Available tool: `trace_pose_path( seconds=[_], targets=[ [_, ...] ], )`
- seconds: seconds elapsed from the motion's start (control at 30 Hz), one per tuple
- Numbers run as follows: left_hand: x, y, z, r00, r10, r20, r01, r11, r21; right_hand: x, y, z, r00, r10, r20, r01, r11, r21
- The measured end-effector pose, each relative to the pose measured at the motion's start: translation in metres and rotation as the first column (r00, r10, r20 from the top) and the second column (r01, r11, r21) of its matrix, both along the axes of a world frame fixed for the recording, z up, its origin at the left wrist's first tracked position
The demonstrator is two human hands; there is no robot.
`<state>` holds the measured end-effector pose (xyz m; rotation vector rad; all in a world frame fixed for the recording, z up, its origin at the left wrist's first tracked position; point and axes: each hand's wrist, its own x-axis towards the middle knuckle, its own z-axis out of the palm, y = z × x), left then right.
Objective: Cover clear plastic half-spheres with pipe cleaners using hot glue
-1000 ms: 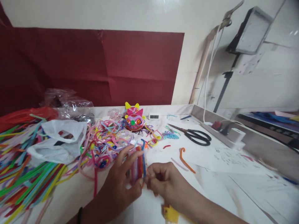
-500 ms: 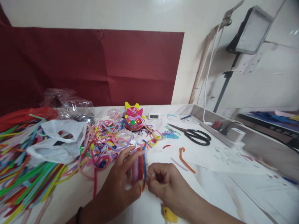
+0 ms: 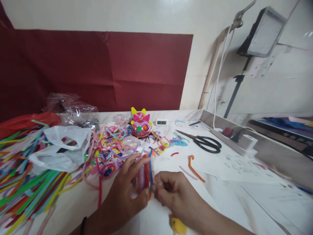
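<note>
My left hand (image 3: 127,186) is closed around an upright piece made of pipe cleaners (image 3: 143,178) in purple, red and orange, laid side by side. The fingers rest across its top and the thumb presses low on its near side. Along its right edge runs a blue pipe cleaner (image 3: 151,168). My right hand (image 3: 171,189) is closed in a pinch right beside that edge, and what sits between its fingertips is hidden. Partly beneath the right hand lies a yellow object (image 3: 179,226), too blurred to name.
Loose pipe cleaners (image 3: 31,192) and a white plastic bag (image 3: 66,153) fill the left side. A decorated animal-face craft (image 3: 141,125) stands at the back near a small digital display (image 3: 161,122). Black scissors (image 3: 202,142), an orange pipe cleaner (image 3: 195,169) and a power strip (image 3: 234,143) are on the right.
Both hands keep nearly the same position and hold. The blue pipe cleaner's upper part has shifted slightly left, and an orange tip now shows beside it.
</note>
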<state>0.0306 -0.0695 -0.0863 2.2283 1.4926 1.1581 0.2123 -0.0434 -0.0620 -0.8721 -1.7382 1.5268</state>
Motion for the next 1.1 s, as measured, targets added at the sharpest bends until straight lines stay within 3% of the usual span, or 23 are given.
trace_pose_path(
  seconds=[0.3,0.53,0.73,0.93,1.1],
  targets=[
    [0.001,-0.001,-0.002,0.999,0.041,-0.013,-0.04,0.997,0.064,-0.002,-0.001,0.001,1.0,-0.012,-0.006,0.012,1.0,0.009],
    [0.003,0.001,-0.002,0.998,0.049,-0.039,-0.046,0.995,0.093,-0.001,-0.007,0.002,0.982,-0.114,0.149,0.098,0.989,0.112],
    [0.005,0.0,-0.002,0.999,0.037,-0.027,-0.033,0.993,0.114,-0.004,-0.01,0.005,0.979,-0.14,0.149,0.122,0.985,0.125],
    [0.002,-0.001,0.001,0.999,0.036,0.017,-0.038,0.995,0.096,-0.002,-0.006,0.003,0.999,-0.028,0.017,0.028,0.999,0.019],
    [0.001,-0.001,0.001,0.999,0.028,0.035,-0.03,0.997,0.071,-0.001,-0.005,0.002,1.0,-0.008,0.028,0.007,1.0,0.013]
  ],
)
